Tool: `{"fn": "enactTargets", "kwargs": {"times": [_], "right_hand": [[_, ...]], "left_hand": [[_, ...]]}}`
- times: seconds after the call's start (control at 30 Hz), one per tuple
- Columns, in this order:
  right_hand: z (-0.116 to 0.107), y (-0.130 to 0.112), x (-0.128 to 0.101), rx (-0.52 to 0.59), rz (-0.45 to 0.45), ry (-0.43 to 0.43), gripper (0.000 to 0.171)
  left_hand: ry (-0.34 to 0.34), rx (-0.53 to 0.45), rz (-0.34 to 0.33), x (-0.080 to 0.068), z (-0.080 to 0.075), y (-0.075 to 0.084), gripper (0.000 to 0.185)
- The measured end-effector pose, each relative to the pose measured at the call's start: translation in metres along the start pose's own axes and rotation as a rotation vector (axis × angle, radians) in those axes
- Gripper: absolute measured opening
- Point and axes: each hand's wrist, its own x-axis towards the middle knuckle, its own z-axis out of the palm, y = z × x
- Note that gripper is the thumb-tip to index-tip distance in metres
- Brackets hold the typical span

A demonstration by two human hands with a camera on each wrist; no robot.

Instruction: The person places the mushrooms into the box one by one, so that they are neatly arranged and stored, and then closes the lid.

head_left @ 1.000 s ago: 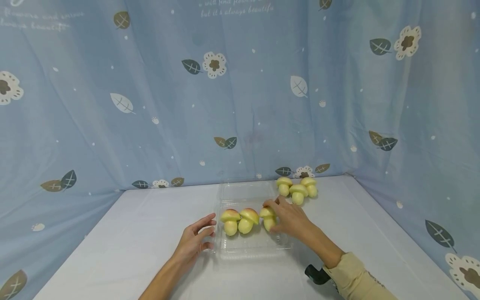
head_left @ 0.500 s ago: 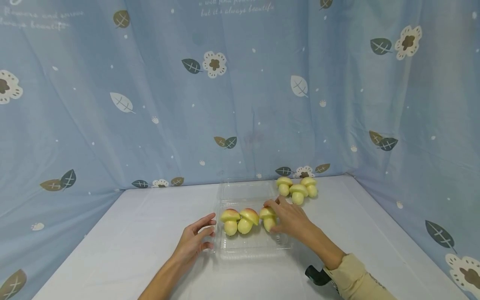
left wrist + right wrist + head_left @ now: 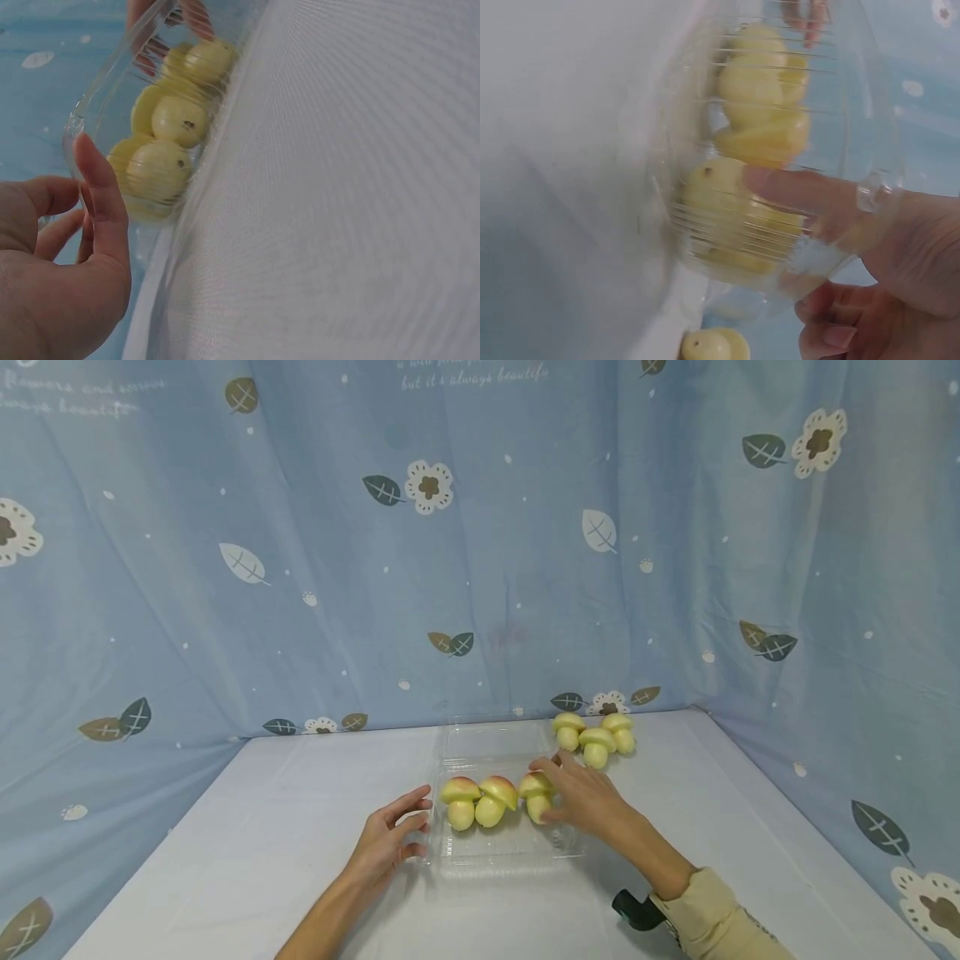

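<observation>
An open clear plastic clamshell box (image 3: 510,853) lies on the table with three yellow-green mushroom-shaped pieces in a row. The left one (image 3: 461,804) and the middle one (image 3: 491,806), with reddish caps, lean together; a gap parts them from the right-hand mushroom-shaped piece (image 3: 537,802). My right hand (image 3: 588,797) reaches over the box's right side and holds that piece between thumb and fingers. In the right wrist view, the thumb (image 3: 802,187) lies against it. My left hand (image 3: 384,843) is at the box's left wall, fingers loosely bent, fingertips right at the rim.
Behind my right hand, three more mushroom-shaped pieces (image 3: 597,747) stand in a cluster on the white table (image 3: 300,827). The box's raised lid (image 3: 495,742) is toward the back. A blue patterned curtain (image 3: 480,568) surrounds the table's back and sides.
Almost nothing differs. My right hand's fingers have shifted very slightly to the right at the right-hand piece; my left hand keeps its place at the box.
</observation>
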Motion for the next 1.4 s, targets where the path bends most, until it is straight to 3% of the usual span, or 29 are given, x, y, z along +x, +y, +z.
{"fn": "enactTargets", "kwargs": {"times": [0.2,0.53,0.8,1.4], "right_hand": [[-0.011,0.002,0.000,0.039,0.055,0.003,0.065],[-0.025,0.027,0.004,0.071,0.078,0.123,0.060],[-0.030,0.047,0.006,0.109,0.173,0.113,0.056],[-0.018,0.076,0.008,0.098,0.219,0.093,0.056]], "left_hand": [[0.004,-0.004,-0.003,0.000,0.000,-0.001,0.052],[0.016,0.008,0.007,0.003,-0.001,-0.003,0.050],[0.021,0.018,0.012,0.003,-0.001,-0.003,0.050],[0.010,0.003,0.005,0.003,-0.002,-0.004,0.051]]}}
